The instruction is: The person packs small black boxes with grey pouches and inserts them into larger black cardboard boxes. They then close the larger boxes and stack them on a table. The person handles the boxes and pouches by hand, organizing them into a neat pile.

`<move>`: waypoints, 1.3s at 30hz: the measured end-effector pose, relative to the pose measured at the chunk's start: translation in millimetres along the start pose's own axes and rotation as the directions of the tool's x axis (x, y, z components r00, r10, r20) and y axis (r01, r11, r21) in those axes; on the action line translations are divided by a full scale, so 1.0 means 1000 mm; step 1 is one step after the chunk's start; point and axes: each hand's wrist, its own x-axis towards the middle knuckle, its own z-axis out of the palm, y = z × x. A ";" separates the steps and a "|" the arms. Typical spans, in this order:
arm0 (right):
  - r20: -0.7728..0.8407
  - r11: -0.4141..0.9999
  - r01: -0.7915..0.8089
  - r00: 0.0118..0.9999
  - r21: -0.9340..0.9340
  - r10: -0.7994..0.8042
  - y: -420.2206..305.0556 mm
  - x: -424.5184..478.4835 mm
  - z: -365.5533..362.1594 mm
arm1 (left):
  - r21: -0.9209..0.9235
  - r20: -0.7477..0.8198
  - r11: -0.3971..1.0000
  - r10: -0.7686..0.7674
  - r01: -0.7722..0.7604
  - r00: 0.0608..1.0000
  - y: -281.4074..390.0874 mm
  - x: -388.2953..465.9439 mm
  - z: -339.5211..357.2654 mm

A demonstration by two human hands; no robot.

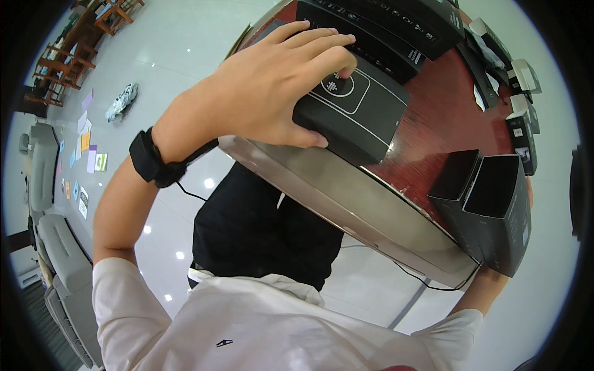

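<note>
My left hand (274,88) lies across a flat black cardboard box (371,125) with white line graphics on top. The thumb presses its near edge, and the bent index finger touches the printed circle. The other fingertips reach toward a long black box (371,51) behind it. At the table's right end stands a tall black box (499,222), close against a smaller black box part (455,174). My right hand (530,191) is mostly hidden behind the tall box. Only a sliver of it shows past the far side, while the forearm passes beneath the box.
The table (436,111) has a worn red top and a pale rim. Another black box (408,23) leans at the back. Small black-and-white boxes (522,132) line the far edge. A thin cable (429,286) hangs under the near edge. Papers (86,141) lie on the tiled floor.
</note>
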 end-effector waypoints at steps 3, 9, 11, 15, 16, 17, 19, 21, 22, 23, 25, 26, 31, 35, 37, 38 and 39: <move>0.055 1.000 -0.001 0.998 0.020 0.000 -0.006 -0.016 0.027 | 0.025 0.071 0.999 -0.044 0.042 0.997 0.003 -0.001 0.001; 0.165 0.997 0.017 0.986 0.079 -0.029 -0.012 -0.027 0.081 | 0.026 0.067 0.999 -0.036 0.034 0.997 0.003 -0.002 0.005; 0.190 0.995 0.025 0.981 0.098 -0.044 -0.015 -0.030 0.089 | 0.035 0.059 0.999 -0.029 0.027 0.998 0.003 -0.002 0.007; 0.168 0.986 0.019 0.985 0.166 -0.047 -0.013 -0.039 0.087 | 0.016 0.077 1.000 -0.021 0.020 0.997 0.001 -0.004 0.003; 0.123 0.984 0.028 0.991 0.177 -0.051 -0.016 -0.045 0.079 | 0.014 0.079 1.000 -0.011 0.010 0.997 0.000 -0.004 0.002; 0.053 0.981 0.045 0.997 0.188 -0.056 -0.018 -0.047 0.067 | 0.011 0.082 1.000 0.002 -0.003 0.997 -0.002 -0.002 0.002; -0.232 0.989 0.078 0.971 0.125 -0.047 -0.003 -0.046 0.024 | 0.081 0.122 0.997 -0.010 0.001 0.992 0.001 -0.002 0.004; -0.158 0.932 0.071 0.987 0.356 -0.015 0.038 -0.036 -0.092 | 0.171 0.130 0.985 0.003 -0.025 0.991 0.005 0.003 0.009; -0.136 0.859 0.090 0.990 0.504 -0.023 0.059 -0.039 -0.162 | 0.166 0.096 0.985 0.036 -0.051 0.995 0.006 0.006 0.018; -0.416 0.676 0.511 0.852 0.530 -0.318 0.077 -0.067 -0.233 | 0.110 0.094 0.993 0.031 -0.041 0.995 0.007 0.010 0.022; -0.262 0.521 0.467 0.869 0.714 -0.420 0.128 -0.178 -0.269 | 0.056 0.153 0.998 -0.011 0.002 0.988 0.016 0.015 0.012; -0.362 0.419 0.535 0.830 0.734 -0.425 0.154 -0.233 -0.237 | 0.046 0.165 0.999 -0.015 0.007 0.986 0.019 0.015 0.005; -0.368 0.308 0.515 0.827 0.800 -0.425 0.212 -0.433 0.015 | 0.079 0.123 0.995 -0.072 0.063 0.990 0.046 -0.012 -0.025; -0.259 0.492 0.326 0.945 0.807 -0.200 0.208 -0.409 0.157 | 0.037 0.096 0.999 -0.042 0.038 0.995 0.081 -0.047 -0.059; -0.001 0.575 0.273 0.904 0.771 -0.428 0.183 -0.376 0.186 | 0.063 0.103 0.990 -0.134 0.128 0.986 0.092 -0.064 -0.074; 0.020 0.564 0.248 0.905 0.787 -0.426 0.175 -0.367 0.198 | 0.073 0.088 0.984 -0.169 0.163 0.982 0.096 -0.075 -0.079; 0.039 0.599 0.243 0.908 0.763 -0.418 0.157 -0.363 0.213 | 0.081 0.068 0.975 -0.215 0.209 0.974 0.102 -0.087 -0.086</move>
